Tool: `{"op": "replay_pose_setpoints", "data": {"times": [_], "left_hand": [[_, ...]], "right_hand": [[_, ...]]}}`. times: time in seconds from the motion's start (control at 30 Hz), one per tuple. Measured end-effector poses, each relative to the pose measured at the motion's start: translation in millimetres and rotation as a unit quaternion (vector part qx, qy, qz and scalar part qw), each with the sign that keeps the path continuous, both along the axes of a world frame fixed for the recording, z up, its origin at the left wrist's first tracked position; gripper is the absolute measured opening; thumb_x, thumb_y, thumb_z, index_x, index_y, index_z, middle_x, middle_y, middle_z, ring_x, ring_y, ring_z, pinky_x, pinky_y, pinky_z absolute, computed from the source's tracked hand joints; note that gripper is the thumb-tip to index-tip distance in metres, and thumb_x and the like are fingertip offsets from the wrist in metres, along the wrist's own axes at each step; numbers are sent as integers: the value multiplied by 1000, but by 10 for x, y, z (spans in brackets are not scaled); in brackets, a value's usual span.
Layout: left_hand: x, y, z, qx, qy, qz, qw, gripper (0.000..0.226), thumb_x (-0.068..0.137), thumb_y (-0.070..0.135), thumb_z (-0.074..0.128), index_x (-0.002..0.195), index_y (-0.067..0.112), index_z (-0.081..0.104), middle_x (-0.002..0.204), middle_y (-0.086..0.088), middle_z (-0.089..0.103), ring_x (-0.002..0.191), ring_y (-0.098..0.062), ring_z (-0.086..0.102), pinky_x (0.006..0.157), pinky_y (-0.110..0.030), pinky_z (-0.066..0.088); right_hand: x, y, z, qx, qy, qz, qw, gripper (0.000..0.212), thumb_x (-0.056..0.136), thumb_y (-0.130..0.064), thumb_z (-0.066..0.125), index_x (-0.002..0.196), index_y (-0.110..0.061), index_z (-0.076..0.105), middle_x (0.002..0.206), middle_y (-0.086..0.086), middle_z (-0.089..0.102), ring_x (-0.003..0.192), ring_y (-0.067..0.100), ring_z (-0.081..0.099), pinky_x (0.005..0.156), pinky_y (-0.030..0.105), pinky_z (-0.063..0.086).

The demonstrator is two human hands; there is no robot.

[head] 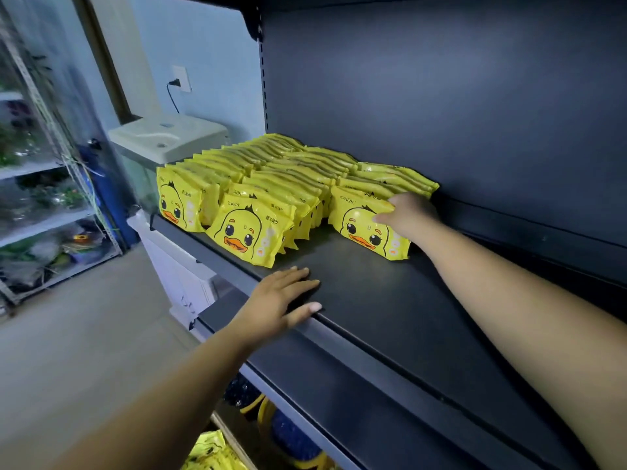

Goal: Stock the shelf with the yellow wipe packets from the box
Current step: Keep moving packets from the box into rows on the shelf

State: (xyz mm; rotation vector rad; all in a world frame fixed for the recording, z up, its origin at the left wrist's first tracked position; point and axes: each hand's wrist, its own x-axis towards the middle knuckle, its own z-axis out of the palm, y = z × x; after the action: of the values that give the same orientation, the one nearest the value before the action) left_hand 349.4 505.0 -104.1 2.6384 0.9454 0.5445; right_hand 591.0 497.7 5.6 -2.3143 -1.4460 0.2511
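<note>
Head view: the dark shelf (390, 317) runs from the lower right of the frame up toward the centre, and the yellow wipe packets (271, 178) stand on it in three rows packed front to back, in the middle of the frame. The front packet of the right row (364, 225) shows its duck face toward the camera. The right hand (405, 212) reaches in from the right edge and holds that packet's upper right corner, fingers curled over the top edge. The left hand (281, 293) lies flat and open on the shelf near its front lip, fingers straight, holding nothing, just in front of the middle row's front packet (249, 232). The box named in the task is not clearly in view; some yellow packaging (213, 452) shows at the bottom of the frame below the shelf, but I cannot tell whether that is the box.

What could go wrong from here, as I judge it: the packets stand on their narrow edges and lean on one another, so a push on the right row's front packet may tip it forward or fan the row sideways into the middle row. The middle front packet stands forward of its neighbours, nearest the lip, and a nudge from the left hand could send it over the edge. The right row also looks looser at the back, where packets lie slanted, so pressing may flatten them rather than square them
</note>
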Motion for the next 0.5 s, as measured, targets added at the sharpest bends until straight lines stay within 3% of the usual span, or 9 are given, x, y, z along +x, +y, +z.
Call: {"op": "replay_pose_setpoints", "data": {"times": [0.1, 0.3, 0.4, 0.5], "left_hand": [[0, 8, -39, 14, -18, 1, 1000, 87, 78, 78, 16, 128, 18, 54, 139, -7, 47, 133, -24, 37, 108, -36, 24], [12, 23, -46, 36, -21, -7, 999, 80, 82, 72, 22, 123, 14, 59, 134, -10, 52, 126, -28, 45, 101, -33, 25], [14, 17, -52, 36, -18, -1, 999, 85, 79, 76, 17, 127, 17, 55, 138, -7, 48, 132, -24, 39, 104, -30, 20], [7, -23, -24, 24, -11, 7, 1000, 90, 76, 78, 11, 133, 20, 48, 145, -2, 39, 138, -18, 28, 109, -27, 12]], "right_hand": [[-41, 123, -43, 12, -7, -1, 1000, 58, 88, -36, 60, 137, -11, 42, 140, 9, 45, 126, 28, 45, 96, 30, 40], [-82, 211, -76, 11, -58, -13, 998, 52, 90, -34, 56, 135, -10, 44, 136, 12, 49, 123, 32, 47, 92, 33, 43], [-120, 146, -109, 29, -137, -9, 990, 49, 91, -32, 54, 132, -9, 41, 133, 14, 48, 120, 34, 47, 88, 36, 44], [-209, -25, -133, 61, -189, 17, 980, 62, 89, -33, 57, 139, -9, 30, 141, 13, 36, 127, 33, 35, 96, 40, 36]]}}
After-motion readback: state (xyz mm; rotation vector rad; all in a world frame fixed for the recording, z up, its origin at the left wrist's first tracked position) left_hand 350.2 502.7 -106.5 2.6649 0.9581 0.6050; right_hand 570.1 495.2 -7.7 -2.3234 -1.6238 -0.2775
